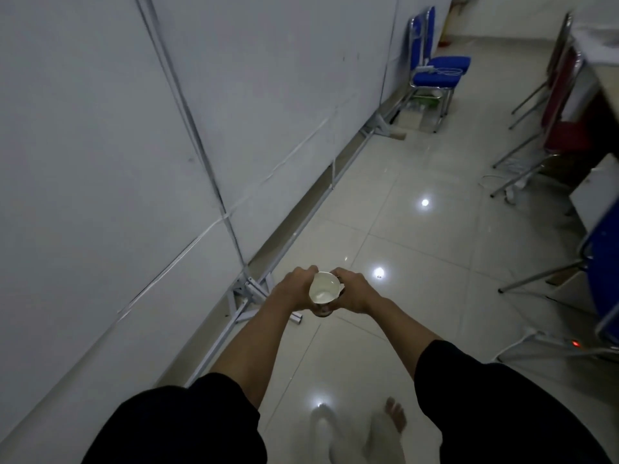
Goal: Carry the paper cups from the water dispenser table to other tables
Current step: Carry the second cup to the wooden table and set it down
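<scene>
While a big white wall [100,145] stands on the left, the left hand [294,286] curls its fingers round one side of a white paper cup [323,288]. The paper cup is up in the air over the shiny floor [402,246], its open top showing. The right hand [355,289] wraps round its other side. Farther right, a blue chair [435,72] stands by the wall, and a table [596,45] sits in the corner.

White paper cup [323,288]; blue chair [438,70]; black sleeves [187,426].
</scene>
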